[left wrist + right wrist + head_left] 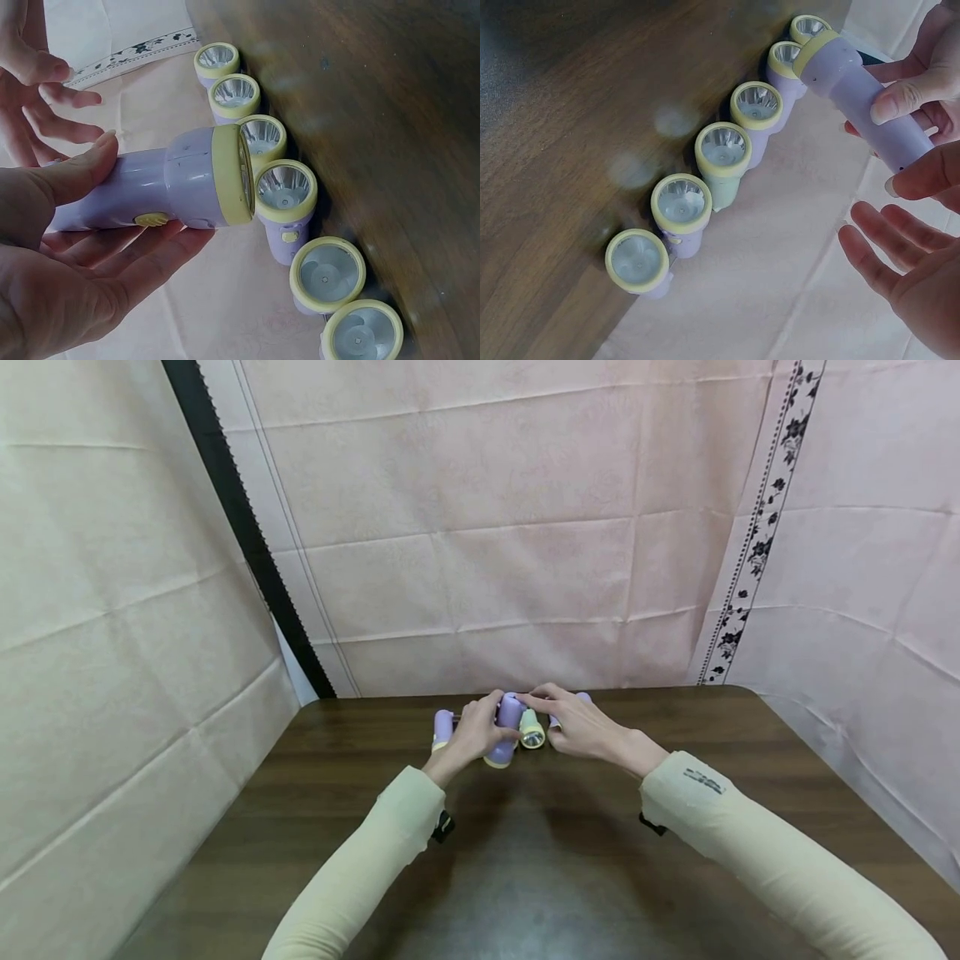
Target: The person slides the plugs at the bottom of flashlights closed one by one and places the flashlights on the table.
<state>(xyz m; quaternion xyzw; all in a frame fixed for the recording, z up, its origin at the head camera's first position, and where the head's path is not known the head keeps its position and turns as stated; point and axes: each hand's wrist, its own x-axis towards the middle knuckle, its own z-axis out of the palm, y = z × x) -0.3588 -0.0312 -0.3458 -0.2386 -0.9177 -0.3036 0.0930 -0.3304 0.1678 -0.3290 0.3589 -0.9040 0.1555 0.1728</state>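
Observation:
My left hand holds a purple flashlight with a yellow rim and a yellow switch. Its thumb lies along one side of the barrel, the fingers along the other. The flashlight is lifted and tilted, lens end toward the near side. My right hand is at its tail end, where one fingertip appears to touch; the other fingers are spread loosely. Beyond the hands, several more flashlights form a row, lenses facing the near side. One has a pale green body; a purple one shows left of my left hand.
The row stands near the far edge of a dark brown wooden table. Pale cloth curtains hang behind and at both sides. One has a black strip, another a floral border.

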